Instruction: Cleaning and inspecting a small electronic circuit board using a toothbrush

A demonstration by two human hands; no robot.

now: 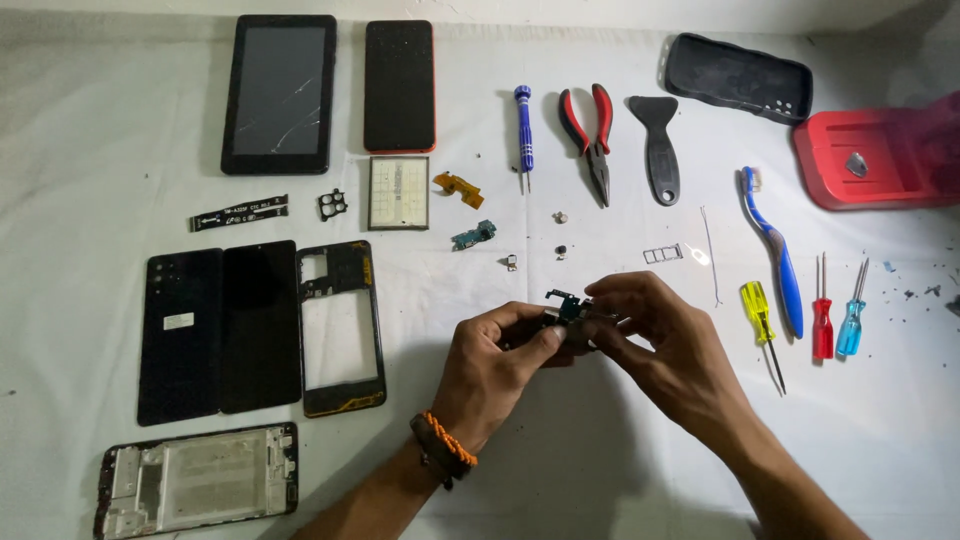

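Mid-table, left hand (497, 362), right hand (652, 335), circuit board (568, 308)

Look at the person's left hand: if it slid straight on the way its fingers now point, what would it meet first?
The left hand points right and slightly up, so it would meet the small circuit board it already pinches, then the right hand just behind it. Depth is hard to judge from above.
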